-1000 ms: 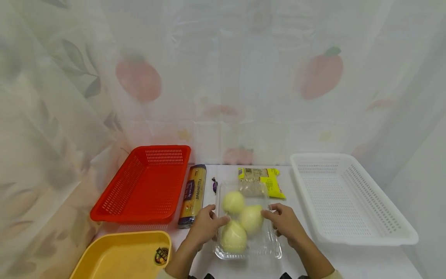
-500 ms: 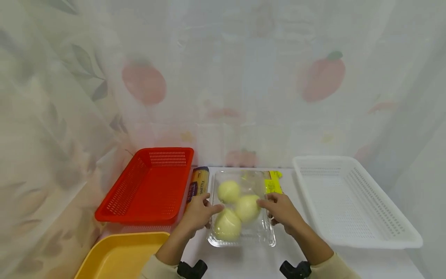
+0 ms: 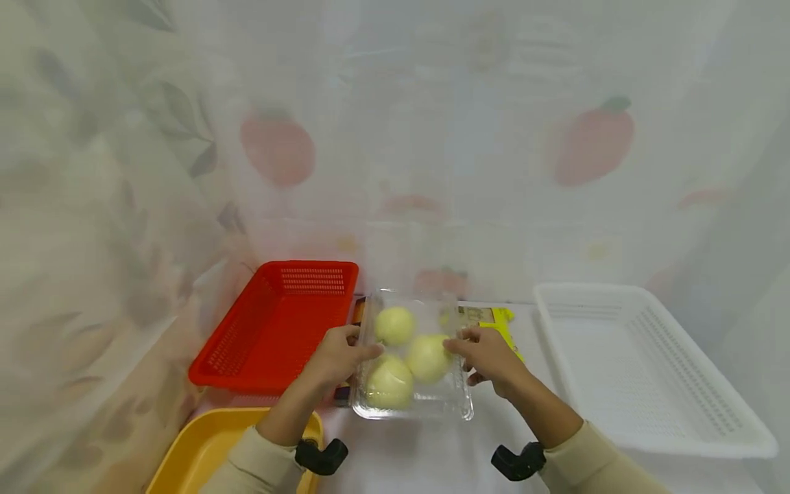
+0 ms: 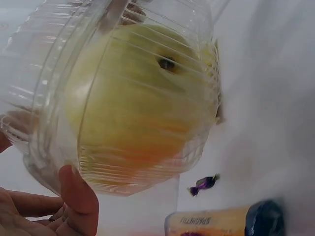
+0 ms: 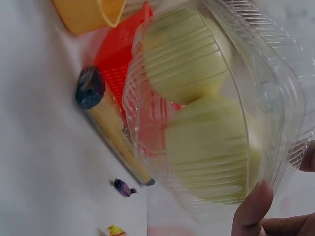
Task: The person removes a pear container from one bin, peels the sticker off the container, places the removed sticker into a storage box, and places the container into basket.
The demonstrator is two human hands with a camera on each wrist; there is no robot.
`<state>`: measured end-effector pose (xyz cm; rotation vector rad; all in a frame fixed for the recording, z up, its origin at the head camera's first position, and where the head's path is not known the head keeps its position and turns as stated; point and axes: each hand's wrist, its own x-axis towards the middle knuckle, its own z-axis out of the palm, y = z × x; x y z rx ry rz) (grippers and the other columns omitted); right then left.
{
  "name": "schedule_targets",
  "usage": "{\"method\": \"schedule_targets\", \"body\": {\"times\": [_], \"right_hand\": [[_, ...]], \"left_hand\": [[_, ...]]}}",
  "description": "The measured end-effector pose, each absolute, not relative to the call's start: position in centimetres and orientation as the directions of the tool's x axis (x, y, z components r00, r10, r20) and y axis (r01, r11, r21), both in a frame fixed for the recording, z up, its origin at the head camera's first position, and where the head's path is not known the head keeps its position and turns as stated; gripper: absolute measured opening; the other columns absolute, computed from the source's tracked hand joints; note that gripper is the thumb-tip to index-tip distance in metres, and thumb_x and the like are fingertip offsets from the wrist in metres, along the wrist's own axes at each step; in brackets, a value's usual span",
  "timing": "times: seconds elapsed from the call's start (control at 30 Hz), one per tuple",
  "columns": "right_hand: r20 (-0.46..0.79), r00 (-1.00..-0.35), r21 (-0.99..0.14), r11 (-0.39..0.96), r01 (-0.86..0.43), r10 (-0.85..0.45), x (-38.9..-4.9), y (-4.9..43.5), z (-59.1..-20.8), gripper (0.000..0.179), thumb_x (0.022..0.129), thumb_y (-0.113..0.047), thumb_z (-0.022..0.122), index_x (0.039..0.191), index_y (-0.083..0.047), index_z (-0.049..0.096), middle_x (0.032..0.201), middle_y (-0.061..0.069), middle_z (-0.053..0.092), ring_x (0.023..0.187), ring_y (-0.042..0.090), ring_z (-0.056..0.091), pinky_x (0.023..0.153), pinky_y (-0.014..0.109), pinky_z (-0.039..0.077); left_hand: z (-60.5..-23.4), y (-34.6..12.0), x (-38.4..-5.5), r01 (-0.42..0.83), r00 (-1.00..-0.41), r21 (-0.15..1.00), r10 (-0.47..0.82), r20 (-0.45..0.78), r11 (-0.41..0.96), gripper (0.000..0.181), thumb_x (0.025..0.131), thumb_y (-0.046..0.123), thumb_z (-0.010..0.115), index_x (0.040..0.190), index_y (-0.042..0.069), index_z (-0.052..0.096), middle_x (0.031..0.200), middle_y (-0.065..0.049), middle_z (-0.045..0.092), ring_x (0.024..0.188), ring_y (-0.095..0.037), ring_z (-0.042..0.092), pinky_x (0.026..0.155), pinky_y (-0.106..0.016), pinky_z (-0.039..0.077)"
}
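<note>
A clear plastic clamshell box with three pale yellow-green round fruits inside hangs over the table, held level between both hands. At its left side my left hand grips the edge, thumb on the lid side and fingers underneath. My right hand holds the opposite edge the same way. Through the ribbed wall in the left wrist view, one fruit shows a dark end and an orange blush. In the right wrist view, open air shows between the box and the tabletop.
A red basket and a yellow tray stand on the left, a white basket on the right. Beneath the box lie a spaghetti pack and a purple wrapped candy. A yellow packet lies behind the right hand.
Both hands have raised the box and carried it left and away from me, so it now covers most of the spaghetti pack in the head view. The head view has turned slightly left.
</note>
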<state>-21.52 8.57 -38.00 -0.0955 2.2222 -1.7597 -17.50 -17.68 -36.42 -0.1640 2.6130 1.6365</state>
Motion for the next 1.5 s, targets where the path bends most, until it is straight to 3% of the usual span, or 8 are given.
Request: {"method": "schedule_targets", "body": {"times": [0.27, 0.5, 0.77, 1.0, 1.17, 1.37, 1.43, 1.5], "right_hand": [[-0.209, -0.937, -0.963, 0.224, 0.148, -0.281, -22.3, 6.9, -36.5, 0.035, 0.085, -0.030, 0.074, 0.104, -0.003, 0.063, 0.090, 0.012, 0.053, 0.064, 0.022, 0.050, 0.048, 0.030, 0.051], [-0.216, -0.930, -0.966, 0.207, 0.158, -0.297, -22.8, 4.9, -35.5, 0.041, 0.084, -0.032, 0.075, 0.108, -0.002, 0.063, 0.098, 0.012, 0.055, 0.068, 0.023, 0.052, 0.050, 0.030, 0.052], [-0.218, -0.914, -0.968, 0.198, 0.157, -0.341, -23.2, 2.6, -34.6, 0.041, 0.085, -0.032, 0.075, 0.108, 0.000, 0.062, 0.101, 0.013, 0.056, 0.072, 0.025, 0.054, 0.052, 0.031, 0.053], [-0.217, -0.900, -0.975, 0.133, 0.179, -0.377, -23.7, 0.6, -34.1, 0.038, 0.085, -0.027, 0.074, 0.104, 0.003, 0.059, 0.106, 0.014, 0.052, 0.063, 0.020, 0.049, 0.046, 0.029, 0.050], [-0.221, -0.893, -0.974, 0.139, 0.180, -0.393, -24.1, -0.9, -34.1, 0.038, 0.086, -0.029, 0.073, 0.106, 0.001, 0.061, 0.112, 0.013, 0.053, 0.070, 0.023, 0.052, 0.047, 0.029, 0.051], [-0.208, -0.890, -0.977, 0.129, 0.170, -0.407, -24.5, -3.5, -34.4, 0.035, 0.085, -0.030, 0.073, 0.096, 0.001, 0.060, 0.102, 0.012, 0.053, 0.061, 0.018, 0.048, 0.045, 0.027, 0.051], [-0.211, -0.891, -0.976, 0.133, 0.171, -0.403, -24.4, -4.4, -34.4, 0.035, 0.086, -0.030, 0.073, 0.096, 0.001, 0.060, 0.091, 0.011, 0.053, 0.054, 0.017, 0.047, 0.045, 0.027, 0.051], [-0.216, -0.896, -0.974, 0.143, 0.173, -0.389, -24.4, -5.2, -34.5, 0.034, 0.086, -0.030, 0.073, 0.095, 0.000, 0.060, 0.078, 0.009, 0.050, 0.049, 0.015, 0.045, 0.046, 0.028, 0.051]], "left_hand": [[-34.6, -19.7, -17.8, -0.176, -0.984, 0.904, -0.083, -0.155, 0.391, 0.065, 0.083, 0.025, 0.077, 0.131, -0.008, 0.049, 0.104, -0.016, 0.058, 0.079, -0.027, 0.058, 0.063, -0.037, 0.055], [-33.1, -21.8, -17.9, -0.193, -0.981, 0.898, -0.073, -0.179, 0.394, 0.058, 0.086, 0.028, 0.074, 0.128, -0.005, 0.052, 0.099, -0.016, 0.059, 0.069, -0.026, 0.057, 0.062, -0.037, 0.054], [-31.7, -24.3, -18.1, -0.217, -0.976, 0.882, -0.067, -0.208, 0.418, 0.067, 0.086, 0.030, 0.074, 0.135, -0.006, 0.045, 0.076, -0.012, 0.054, 0.052, -0.022, 0.050, 0.059, -0.039, 0.054], [-30.9, -26.5, -18.6, -0.226, -0.973, 0.867, -0.060, -0.222, 0.444, 0.071, 0.087, 0.032, 0.073, 0.138, -0.005, 0.041, 0.083, -0.012, 0.053, 0.058, -0.022, 0.052, 0.064, -0.041, 0.055], [-30.7, -28.0, -19.0, -0.242, -0.969, 0.865, -0.062, -0.240, 0.440, 0.076, 0.086, 0.032, 0.073, 0.141, -0.006, 0.036, 0.086, -0.015, 0.051, 0.053, -0.021, 0.048, 0.059, -0.040, 0.054], [-30.8, -30.6, -19.0, -0.253, -0.965, 0.871, -0.049, -0.256, 0.421, 0.075, 0.091, 0.028, 0.069, 0.143, -0.008, 0.030, 0.082, -0.012, 0.052, 0.051, -0.021, 0.047, 0.055, -0.039, 0.052], [-30.9, -31.4, -19.0, -0.268, -0.961, 0.868, -0.053, -0.271, 0.418, 0.074, 0.092, 0.027, 0.068, 0.144, -0.008, 0.029, 0.073, -0.010, 0.049, 0.051, -0.021, 0.046, 0.056, -0.039, 0.052], [-31.0, -32.0, -18.9, -0.280, -0.957, 0.859, -0.060, -0.282, 0.430, 0.074, 0.092, 0.028, 0.067, 0.144, -0.007, 0.028, 0.080, -0.012, 0.050, 0.056, -0.022, 0.048, 0.059, -0.040, 0.053]]}}
